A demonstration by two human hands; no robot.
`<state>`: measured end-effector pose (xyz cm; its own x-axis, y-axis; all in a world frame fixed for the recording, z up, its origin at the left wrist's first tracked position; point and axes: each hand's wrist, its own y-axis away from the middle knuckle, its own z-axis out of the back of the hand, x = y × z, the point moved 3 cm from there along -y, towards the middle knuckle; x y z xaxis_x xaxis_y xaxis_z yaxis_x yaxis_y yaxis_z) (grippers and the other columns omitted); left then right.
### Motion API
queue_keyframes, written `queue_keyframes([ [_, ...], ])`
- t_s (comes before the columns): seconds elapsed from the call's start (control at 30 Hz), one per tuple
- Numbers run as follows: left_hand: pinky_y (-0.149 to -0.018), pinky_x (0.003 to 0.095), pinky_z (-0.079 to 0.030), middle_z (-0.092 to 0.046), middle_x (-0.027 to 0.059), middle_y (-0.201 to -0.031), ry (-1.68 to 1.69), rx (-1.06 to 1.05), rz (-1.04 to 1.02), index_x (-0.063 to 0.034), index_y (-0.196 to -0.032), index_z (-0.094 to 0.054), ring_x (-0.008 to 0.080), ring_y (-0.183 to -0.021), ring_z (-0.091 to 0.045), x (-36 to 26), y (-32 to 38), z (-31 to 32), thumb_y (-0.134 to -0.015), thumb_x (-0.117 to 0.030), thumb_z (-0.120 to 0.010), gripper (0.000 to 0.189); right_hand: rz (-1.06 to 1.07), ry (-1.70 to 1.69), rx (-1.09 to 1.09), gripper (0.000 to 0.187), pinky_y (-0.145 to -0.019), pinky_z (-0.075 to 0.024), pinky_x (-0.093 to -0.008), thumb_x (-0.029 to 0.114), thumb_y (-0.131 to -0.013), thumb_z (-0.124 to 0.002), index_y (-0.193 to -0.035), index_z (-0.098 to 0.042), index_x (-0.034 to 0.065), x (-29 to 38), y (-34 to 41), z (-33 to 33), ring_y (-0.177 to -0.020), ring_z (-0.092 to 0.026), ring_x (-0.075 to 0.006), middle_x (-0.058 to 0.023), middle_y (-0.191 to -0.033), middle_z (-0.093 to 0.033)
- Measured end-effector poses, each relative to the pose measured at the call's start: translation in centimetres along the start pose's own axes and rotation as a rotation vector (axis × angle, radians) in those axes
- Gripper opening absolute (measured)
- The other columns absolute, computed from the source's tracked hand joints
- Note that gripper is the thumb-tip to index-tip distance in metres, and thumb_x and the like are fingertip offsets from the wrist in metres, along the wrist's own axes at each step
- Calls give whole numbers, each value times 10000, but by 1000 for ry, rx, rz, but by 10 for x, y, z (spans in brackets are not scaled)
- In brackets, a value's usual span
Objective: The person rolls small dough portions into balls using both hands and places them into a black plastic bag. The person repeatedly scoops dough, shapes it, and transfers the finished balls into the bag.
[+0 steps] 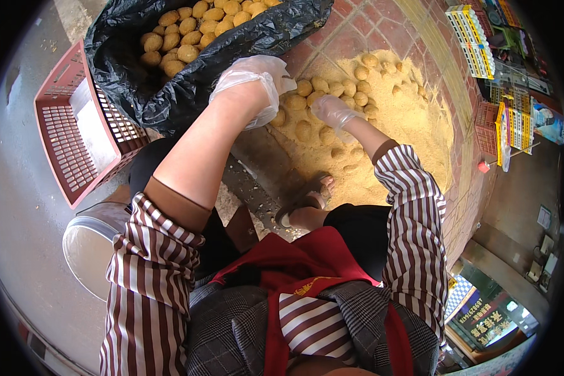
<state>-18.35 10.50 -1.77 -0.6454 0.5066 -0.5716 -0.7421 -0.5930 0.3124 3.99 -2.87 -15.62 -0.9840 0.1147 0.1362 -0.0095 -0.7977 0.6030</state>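
My left hand [258,82], in a clear plastic glove, is above the near edge of a black plastic bag [178,101]. Its fingers point toward the powder pile; whether they grip anything is hidden. Inside the bag lie many tan-coated eggs [188,53]. My right hand [333,112], also gloved, reaches down to a cluster of coated eggs [319,84] on a heap of yellow, sawdust-like powder [395,131]. Its fingertips are at the egg nearest them; I cannot tell whether they hold it. Round hollows and a few half-buried eggs show in the powder.
A pink plastic crate [70,145] stands left of the bag, and a white bucket [91,249] is beside my left leg. My sandaled foot [317,195] rests at the powder's near edge. Stacked egg trays [472,42] and a red crate [486,127] stand at right on the tiled paving.
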Motion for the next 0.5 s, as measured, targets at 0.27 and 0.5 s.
queue_keyframes([
  [0.27,-876,451,-535,-712,232,-1024,-42,135,4,-11,-1026,-737,396,-1006,-679,1,-24,-26,-911,-444,-633,461,422,174,9,382,-949,-532,-429,216,-964,-588,-1316,-598,69,68,-40,-24,-1163,-623,-324,-127,-1239,-645],
  [0.5,-900,446,-533,-718,213,-1058,-76,124,0,-36,-1058,-737,388,-1032,-678,3,-26,-29,-884,-473,-664,476,377,287,101,291,-918,-554,-431,258,-994,-512,-1152,-716,122,89,-64,-49,-1076,-684,-296,-79,-1157,-713],
])
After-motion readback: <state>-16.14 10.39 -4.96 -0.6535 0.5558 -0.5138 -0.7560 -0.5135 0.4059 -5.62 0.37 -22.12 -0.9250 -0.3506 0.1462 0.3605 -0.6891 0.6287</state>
